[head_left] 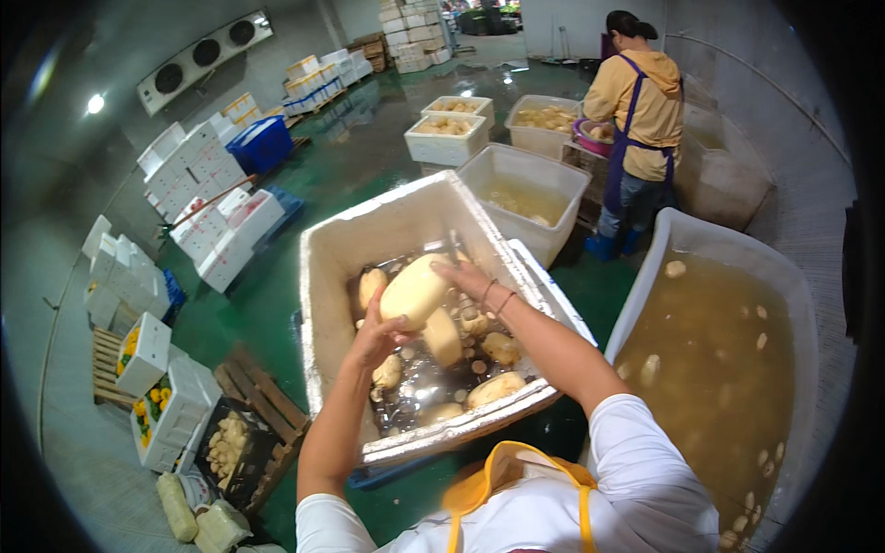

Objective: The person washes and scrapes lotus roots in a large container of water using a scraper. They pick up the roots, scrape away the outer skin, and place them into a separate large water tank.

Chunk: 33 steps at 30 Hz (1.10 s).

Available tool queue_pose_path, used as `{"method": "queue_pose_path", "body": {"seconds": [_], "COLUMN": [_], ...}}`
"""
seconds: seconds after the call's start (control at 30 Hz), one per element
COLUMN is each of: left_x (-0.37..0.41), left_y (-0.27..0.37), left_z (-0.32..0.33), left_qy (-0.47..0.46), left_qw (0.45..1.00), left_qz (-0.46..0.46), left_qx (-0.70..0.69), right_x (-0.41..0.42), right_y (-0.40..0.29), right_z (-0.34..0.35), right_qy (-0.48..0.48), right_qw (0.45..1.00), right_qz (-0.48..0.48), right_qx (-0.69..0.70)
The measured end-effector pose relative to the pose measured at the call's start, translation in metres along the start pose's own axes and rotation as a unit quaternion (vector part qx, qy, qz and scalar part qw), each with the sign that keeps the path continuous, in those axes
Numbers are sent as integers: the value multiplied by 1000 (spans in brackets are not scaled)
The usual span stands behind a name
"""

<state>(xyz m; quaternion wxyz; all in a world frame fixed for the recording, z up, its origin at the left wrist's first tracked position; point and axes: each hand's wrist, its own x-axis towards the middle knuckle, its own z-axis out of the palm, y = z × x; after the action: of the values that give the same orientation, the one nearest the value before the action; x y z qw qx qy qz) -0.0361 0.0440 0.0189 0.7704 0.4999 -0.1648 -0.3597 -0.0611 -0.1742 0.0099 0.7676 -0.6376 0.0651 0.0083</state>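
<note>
A large pale, smooth lotus root segment (pixel 416 292) is held between my two hands above a white foam box (pixel 387 207). My left hand (pixel 379 333) grips its lower left end, fingers and thumb around it. At its upper right end is my right hand (pixel 464 278), with what looks like a thin tool in it, too blurred to name. Below, dark water in the box holds several more root segments, among them a pale one (pixel 442 336) under my hands and a browner one (pixel 496 389) near the front wall, with small round cut pieces scattered about.
To the right stands a big white tub (pixel 660 242) of murky water with floating pieces. Another water tub (pixel 588 181) is beyond the box. A co-worker (pixel 639 117) in a yellow top stands at the upper right. Foam boxes (pixel 225 238) and a black crate (pixel 252 456) are at left.
</note>
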Motion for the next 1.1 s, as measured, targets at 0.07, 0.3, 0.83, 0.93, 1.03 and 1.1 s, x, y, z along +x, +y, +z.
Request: {"method": "queue_pose_path", "body": {"seconds": [0.07, 0.3, 0.83, 0.93, 1.03, 1.1], "left_x": [2, 0, 11, 8, 7, 3], "left_y": [-4, -4, -22, -15, -11, -10], "left_z": [5, 11, 9, 17, 20, 26], "left_qy": [40, 39, 109, 105, 60, 70], "left_qw": [999, 995, 993, 994, 996, 995], "left_qz": [12, 55, -11, 1, 24, 36], "left_qx": [33, 68, -49, -17, 64, 68], "right_x": [8, -4, -2, -16, -22, -27], "right_y": [15, 2, 16, -4, -10, -8], "right_z": [-5, 1, 11, 8, -3, -8], "right_qy": [10, 58, 57, 24, -20, -5], "right_qw": [1000, 988, 977, 991, 998, 998], "right_qz": [-3, 62, 84, 23, -38, -42], "right_qx": [19, 131, 185, 127, -44, -53]}}
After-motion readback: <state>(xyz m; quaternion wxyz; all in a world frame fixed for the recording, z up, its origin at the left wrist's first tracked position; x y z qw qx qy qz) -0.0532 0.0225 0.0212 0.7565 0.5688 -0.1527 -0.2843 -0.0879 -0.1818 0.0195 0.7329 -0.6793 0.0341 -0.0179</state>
